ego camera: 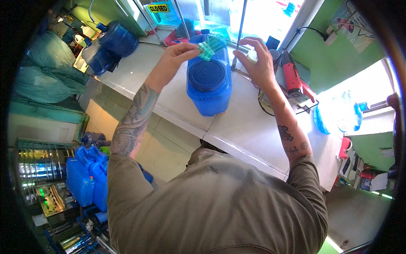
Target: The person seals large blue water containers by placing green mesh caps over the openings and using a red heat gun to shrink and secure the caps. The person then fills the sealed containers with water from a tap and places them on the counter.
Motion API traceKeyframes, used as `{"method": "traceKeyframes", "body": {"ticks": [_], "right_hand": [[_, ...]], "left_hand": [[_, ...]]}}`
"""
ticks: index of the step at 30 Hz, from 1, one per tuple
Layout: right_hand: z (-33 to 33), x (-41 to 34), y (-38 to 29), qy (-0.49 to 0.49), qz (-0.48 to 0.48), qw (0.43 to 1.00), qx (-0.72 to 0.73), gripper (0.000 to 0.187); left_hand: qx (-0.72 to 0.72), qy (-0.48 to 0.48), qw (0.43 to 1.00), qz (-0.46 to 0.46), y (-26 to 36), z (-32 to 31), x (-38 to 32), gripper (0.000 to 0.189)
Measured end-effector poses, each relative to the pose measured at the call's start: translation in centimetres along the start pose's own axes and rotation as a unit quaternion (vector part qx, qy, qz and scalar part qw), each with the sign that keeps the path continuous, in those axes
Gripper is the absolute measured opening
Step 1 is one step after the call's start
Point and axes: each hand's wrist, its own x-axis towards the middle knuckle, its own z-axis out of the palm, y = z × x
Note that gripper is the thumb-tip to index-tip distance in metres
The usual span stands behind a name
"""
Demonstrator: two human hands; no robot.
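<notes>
My left hand (180, 56) pinches a piece of translucent green plastic film (210, 47) between thumb and fingertips. The film hangs over the back part of a blue plastic jerrycan (209, 98) that stands on the white tiled counter (171, 87). A wide, round, dark blue screw lid (207, 75) is on the jerrycan's top, and a smaller dark cap (205, 31) sits at its far end. To the right of the jerrycan, my right hand (259, 62) is raised with thumb and fingers apart, holding nothing. Its thumb is near a thin upright metal rod (240, 28); contact is unclear.
A red heat gun (291, 76) lies at the right, its dark cord by the counter. Large blue water bottles (118, 38) stand at the left, and another bottle (337, 116) at the right. A pink basket (177, 37) sits by the window. Several blue jerrycans (81, 181) are at lower left.
</notes>
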Motion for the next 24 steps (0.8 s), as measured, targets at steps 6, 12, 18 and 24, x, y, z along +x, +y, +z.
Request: {"method": "traceKeyframes", "body": {"ticks": [6, 12, 18, 24], "right_hand": [[1.1, 0.4, -4.5, -0.047, 0.07, 0.99, 0.113, 0.031], [-0.4, 1.0, -3.9, -0.277, 0.139, 0.877, 0.368, 0.024], [-2.3, 1.6, -3.8, -0.357, 0.127, 0.855, 0.354, 0.029], [-3.0, 0.8, 0.8, -0.3, 0.067, 0.952, 0.001, 0.024]], "left_hand": [[0.014, 0.003, 0.995, 0.099, 1.9, 4.1, -0.6, 0.024], [0.239, 0.035, 0.938, 0.249, 2.0, 3.5, -0.2, 0.051], [0.034, -0.189, 0.981, 0.034, 2.7, 1.3, -1.6, 0.052], [0.388, -0.2, 0.898, 0.048, 1.6, -3.2, -0.5, 0.043]]}}
